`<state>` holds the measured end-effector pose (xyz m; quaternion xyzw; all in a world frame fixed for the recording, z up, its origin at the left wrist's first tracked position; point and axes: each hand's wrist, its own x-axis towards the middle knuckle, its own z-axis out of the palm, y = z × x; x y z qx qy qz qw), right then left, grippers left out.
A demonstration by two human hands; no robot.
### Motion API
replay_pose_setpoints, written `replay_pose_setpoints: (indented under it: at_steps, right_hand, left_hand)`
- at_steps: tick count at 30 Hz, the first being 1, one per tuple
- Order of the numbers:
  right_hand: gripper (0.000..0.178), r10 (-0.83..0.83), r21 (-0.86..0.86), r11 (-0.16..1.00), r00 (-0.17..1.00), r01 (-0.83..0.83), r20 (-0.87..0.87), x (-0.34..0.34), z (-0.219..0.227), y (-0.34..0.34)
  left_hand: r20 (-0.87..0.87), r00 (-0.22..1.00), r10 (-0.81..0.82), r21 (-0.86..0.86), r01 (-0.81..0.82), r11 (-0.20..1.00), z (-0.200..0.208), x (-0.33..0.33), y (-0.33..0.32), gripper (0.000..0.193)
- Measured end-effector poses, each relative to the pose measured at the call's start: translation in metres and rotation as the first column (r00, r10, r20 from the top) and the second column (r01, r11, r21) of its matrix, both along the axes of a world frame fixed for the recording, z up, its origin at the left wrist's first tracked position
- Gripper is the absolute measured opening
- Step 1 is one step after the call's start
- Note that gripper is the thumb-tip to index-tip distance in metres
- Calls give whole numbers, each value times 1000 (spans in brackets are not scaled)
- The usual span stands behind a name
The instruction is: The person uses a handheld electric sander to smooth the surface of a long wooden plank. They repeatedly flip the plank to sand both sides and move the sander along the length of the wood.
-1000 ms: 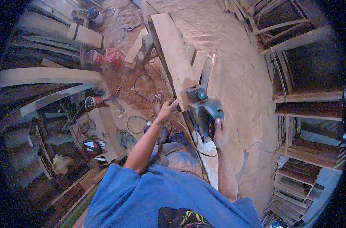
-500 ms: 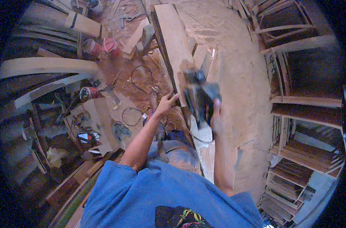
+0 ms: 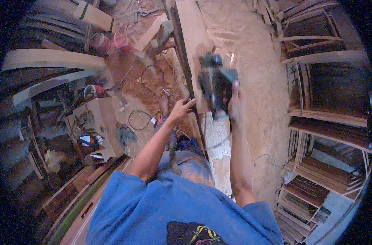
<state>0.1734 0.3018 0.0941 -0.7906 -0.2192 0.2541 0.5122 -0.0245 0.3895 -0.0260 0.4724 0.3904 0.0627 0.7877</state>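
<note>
A long pale wooden plank [image 3: 192,30] runs away from me, its near end beside my hands. My right hand [image 3: 235,100] is closed around a dark teal corded power tool [image 3: 214,85], which sits over the near part of the plank. Motion blurs the tool, and its underside is hidden; a dark cable loops back from it. My left hand [image 3: 182,109] holds the plank's left edge close to its near end, fingertips and thumb at the wood.
Sawdust covers the floor [image 3: 263,94]. Red buckets [image 3: 120,42], offcuts [image 3: 152,32] and a cable loop [image 3: 140,119] lie left, beside a cardboard box [image 3: 102,126]. Wooden frames and racks [image 3: 329,112] line the right. A white speckled surface [image 3: 218,136] lies below the tool.
My right hand has pushed the power tool farther away along the plank. My left hand stays at the plank's edge. The whole view has shifted slightly.
</note>
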Motion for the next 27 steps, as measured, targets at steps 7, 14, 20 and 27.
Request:
replay_pose_setpoints:
  at_steps: [7, 14, 20, 27]
  right_hand:
    - [54, -14, -47, 999, 989, 7, -144, -30, -8, -59]
    - [53, 13, -77, 997, 994, -21, -105, -105, 14, -203]
    - [56, 4, -139, 990, 997, -14, -74, -49, 6, -76]
    - [57, 42, -28, 998, 986, -47, -160, -38, 20, 3]
  left_hand:
    - [88, 980, 177, -313, -142, 939, -44, -9, -5, 57]
    - [120, 983, 141, -205, -115, 972, -52, -12, -6, 63]
    - [84, 983, 161, -329, -125, 936, -45, -11, -3, 61]
    - [103, 992, 68, -303, -34, 952, -64, -15, 4, 60]
